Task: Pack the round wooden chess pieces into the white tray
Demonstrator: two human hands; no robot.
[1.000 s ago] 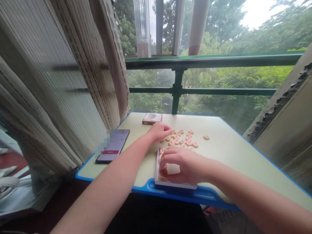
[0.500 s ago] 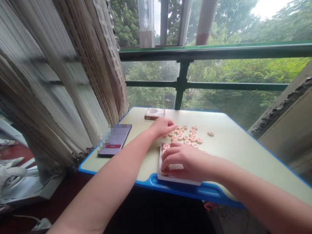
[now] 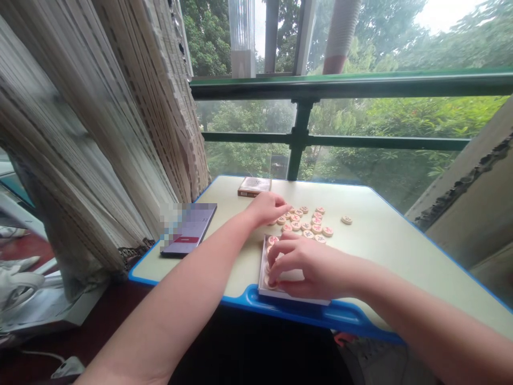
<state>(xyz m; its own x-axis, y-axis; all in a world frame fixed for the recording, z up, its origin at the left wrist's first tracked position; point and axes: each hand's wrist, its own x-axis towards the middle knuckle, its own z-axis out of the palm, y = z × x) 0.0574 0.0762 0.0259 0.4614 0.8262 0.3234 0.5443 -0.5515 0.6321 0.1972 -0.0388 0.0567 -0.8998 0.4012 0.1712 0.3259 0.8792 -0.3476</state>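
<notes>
Several round wooden xiangqi pieces (image 3: 295, 225) with red or dark characters lie loosely grouped on the pale table (image 3: 380, 267). My left hand (image 3: 269, 207) is at the group's far left, its fingers drawn together and bent down among the pieces; whatever is under the fingertips is hidden. In front of the group stands a shallow white box (image 3: 262, 275) with a row of pieces along its left side, a red-marked piece (image 3: 273, 240) at the far end. My right hand (image 3: 302, 264) arches over this box, fingers curled onto a piece (image 3: 271, 282) in its near left corner. The hand covers much of the box.
A tablet (image 3: 192, 230), partly pixelated, lies at the table's left edge. At the back is a small flat box (image 3: 254, 186). One xiangqi piece (image 3: 347, 220) lies apart on the right. A curtain (image 3: 160, 107) hangs left, and a green railing (image 3: 302, 128) stands behind the table.
My right fingers have shifted slightly and the piece in the box's near left corner now lies flatter. My left hand has stayed in place.
</notes>
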